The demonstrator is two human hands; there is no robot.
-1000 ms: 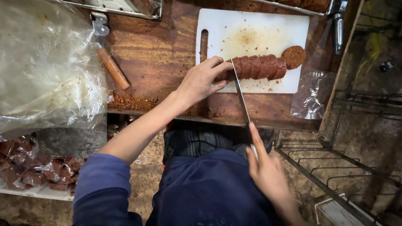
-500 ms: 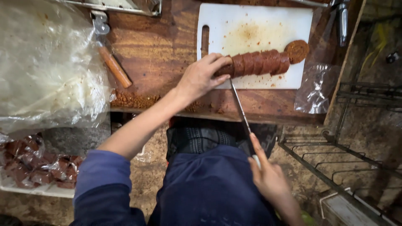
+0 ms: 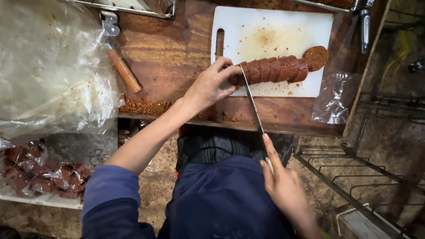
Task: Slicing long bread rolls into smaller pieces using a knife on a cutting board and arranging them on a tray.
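Left hand (image 3: pixel 211 85) clamps near-left end of the brown roll (image 3: pixel 270 70) on white cutting board (image 3: pixel 265 26); right hand (image 3: pixel 283 186) grips knife (image 3: pixel 252 99), blade on roll.

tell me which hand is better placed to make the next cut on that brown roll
The right hand, probably: it grips the long knife, whose blade already rests across the brown roll on the white cutting board. The left hand only steadies the roll's uncut end.
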